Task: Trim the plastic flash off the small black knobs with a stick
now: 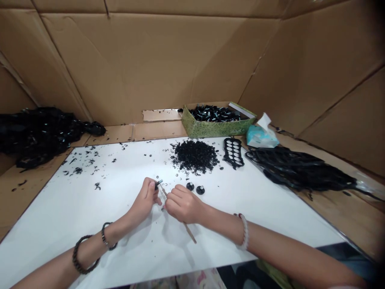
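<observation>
Over the middle of the white table my left hand (147, 193) pinches a small black part (157, 184) with a shiny metallic pin. Close to its right, my right hand (184, 204) is closed around a thin brown stick (190, 233), whose lower end sticks out below the palm. The stick's upper end comes near the black part; whether they touch cannot be made out. Two round black pieces with light centres (200, 190) lie just beyond my right hand. Farther back is a heap of tiny black rings (195, 155).
A green box (216, 129) of black parts stands at the back, beside a blue tissue pack (262, 137). A black frame with holes (233, 152) lies before them. Black bundles lie left (39, 134) and right (306, 168). Scraps dot the table (120, 237); cardboard walls surround it.
</observation>
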Demonstrator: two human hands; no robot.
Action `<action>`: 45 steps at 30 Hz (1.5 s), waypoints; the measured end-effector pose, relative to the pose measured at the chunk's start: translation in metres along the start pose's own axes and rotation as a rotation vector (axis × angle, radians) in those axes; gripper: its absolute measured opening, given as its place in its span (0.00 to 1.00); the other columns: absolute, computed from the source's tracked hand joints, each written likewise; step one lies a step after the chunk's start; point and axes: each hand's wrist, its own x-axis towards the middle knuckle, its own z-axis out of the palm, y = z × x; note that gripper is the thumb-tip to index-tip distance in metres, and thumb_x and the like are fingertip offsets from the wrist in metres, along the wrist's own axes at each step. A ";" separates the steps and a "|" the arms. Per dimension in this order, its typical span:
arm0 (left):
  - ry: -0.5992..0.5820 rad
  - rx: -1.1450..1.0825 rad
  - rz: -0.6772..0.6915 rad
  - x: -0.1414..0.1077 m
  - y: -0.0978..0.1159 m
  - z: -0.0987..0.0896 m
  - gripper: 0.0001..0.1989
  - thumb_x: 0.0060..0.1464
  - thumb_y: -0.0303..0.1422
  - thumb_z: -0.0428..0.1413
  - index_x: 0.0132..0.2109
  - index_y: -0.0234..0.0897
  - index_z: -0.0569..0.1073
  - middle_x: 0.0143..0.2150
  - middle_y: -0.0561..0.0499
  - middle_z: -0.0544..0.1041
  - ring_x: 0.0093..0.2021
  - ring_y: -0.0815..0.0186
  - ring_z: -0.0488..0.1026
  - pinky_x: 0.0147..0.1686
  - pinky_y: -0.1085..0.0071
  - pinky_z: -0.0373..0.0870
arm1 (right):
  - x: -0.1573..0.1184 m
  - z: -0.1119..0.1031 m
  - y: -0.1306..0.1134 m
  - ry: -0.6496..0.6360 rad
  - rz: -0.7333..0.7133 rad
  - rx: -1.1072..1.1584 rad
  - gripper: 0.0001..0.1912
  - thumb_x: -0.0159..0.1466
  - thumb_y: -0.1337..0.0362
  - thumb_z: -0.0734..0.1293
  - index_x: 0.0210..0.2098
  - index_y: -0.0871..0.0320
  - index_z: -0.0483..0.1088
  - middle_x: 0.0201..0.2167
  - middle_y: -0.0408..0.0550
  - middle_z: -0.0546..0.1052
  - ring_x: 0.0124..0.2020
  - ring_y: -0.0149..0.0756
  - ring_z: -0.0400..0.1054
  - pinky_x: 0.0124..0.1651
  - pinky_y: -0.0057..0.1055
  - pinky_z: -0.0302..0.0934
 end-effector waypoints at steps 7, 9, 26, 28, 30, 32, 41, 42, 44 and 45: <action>-0.087 0.102 0.013 -0.006 0.007 0.000 0.15 0.59 0.46 0.41 0.36 0.39 0.58 0.24 0.59 0.56 0.23 0.71 0.63 0.30 0.70 0.63 | -0.001 -0.002 0.008 0.027 0.145 0.171 0.12 0.63 0.69 0.55 0.23 0.58 0.59 0.18 0.43 0.64 0.22 0.30 0.53 0.29 0.30 0.50; -0.115 0.109 0.000 -0.006 0.009 0.000 0.15 0.59 0.46 0.40 0.37 0.39 0.58 0.24 0.59 0.54 0.23 0.71 0.62 0.31 0.69 0.64 | -0.001 -0.006 0.012 0.058 0.242 0.307 0.10 0.64 0.68 0.55 0.26 0.58 0.60 0.21 0.44 0.67 0.24 0.30 0.56 0.31 0.30 0.53; -0.212 0.131 -0.040 -0.010 0.018 0.000 0.13 0.59 0.43 0.42 0.36 0.38 0.60 0.25 0.59 0.56 0.24 0.73 0.60 0.35 0.68 0.67 | -0.007 -0.010 0.027 -0.165 0.333 0.116 0.10 0.66 0.66 0.56 0.40 0.59 0.68 0.27 0.46 0.74 0.27 0.32 0.64 0.33 0.29 0.52; -0.211 0.102 -0.047 -0.009 0.017 0.000 0.13 0.59 0.43 0.43 0.35 0.38 0.59 0.25 0.59 0.56 0.24 0.73 0.59 0.35 0.68 0.68 | -0.006 -0.010 0.024 -0.140 0.291 0.105 0.09 0.65 0.66 0.57 0.40 0.58 0.68 0.31 0.47 0.75 0.29 0.32 0.64 0.33 0.29 0.52; -0.210 0.094 -0.043 -0.009 0.016 0.001 0.13 0.58 0.44 0.43 0.34 0.38 0.59 0.25 0.59 0.55 0.24 0.73 0.58 0.35 0.67 0.69 | -0.004 -0.010 0.022 -0.116 0.239 0.071 0.08 0.65 0.67 0.58 0.39 0.58 0.68 0.30 0.47 0.74 0.29 0.32 0.64 0.33 0.29 0.51; -0.211 0.090 -0.041 -0.009 0.016 0.001 0.14 0.58 0.44 0.43 0.33 0.38 0.59 0.24 0.59 0.54 0.24 0.73 0.56 0.35 0.67 0.69 | -0.002 -0.011 0.020 -0.105 0.183 0.016 0.07 0.65 0.69 0.58 0.37 0.59 0.67 0.28 0.46 0.74 0.28 0.31 0.63 0.32 0.29 0.50; -0.218 0.122 -0.036 -0.011 0.019 0.001 0.14 0.58 0.44 0.42 0.33 0.38 0.58 0.24 0.59 0.54 0.23 0.73 0.54 0.33 0.67 0.71 | 0.006 -0.015 0.018 -0.089 -0.016 -0.280 0.07 0.63 0.71 0.58 0.32 0.61 0.67 0.24 0.48 0.72 0.26 0.34 0.60 0.32 0.34 0.50; -0.219 0.131 -0.032 -0.010 0.019 0.001 0.14 0.59 0.44 0.42 0.33 0.38 0.58 0.24 0.59 0.53 0.23 0.73 0.54 0.33 0.68 0.71 | 0.007 -0.015 0.017 -0.092 -0.025 -0.296 0.07 0.63 0.71 0.58 0.31 0.61 0.67 0.24 0.48 0.72 0.26 0.34 0.59 0.32 0.34 0.49; -0.235 0.153 -0.020 -0.009 0.017 0.001 0.14 0.59 0.43 0.42 0.32 0.38 0.58 0.24 0.59 0.54 0.24 0.73 0.55 0.32 0.68 0.70 | 0.008 -0.016 0.016 -0.107 -0.027 -0.310 0.09 0.63 0.71 0.58 0.29 0.60 0.67 0.24 0.47 0.72 0.26 0.34 0.59 0.32 0.34 0.49; -0.251 0.162 -0.011 -0.009 0.017 0.001 0.14 0.59 0.43 0.42 0.33 0.38 0.58 0.24 0.58 0.55 0.24 0.72 0.56 0.32 0.68 0.70 | 0.008 -0.016 0.015 -0.119 -0.024 -0.309 0.10 0.63 0.71 0.57 0.28 0.59 0.66 0.24 0.47 0.71 0.26 0.34 0.58 0.32 0.34 0.49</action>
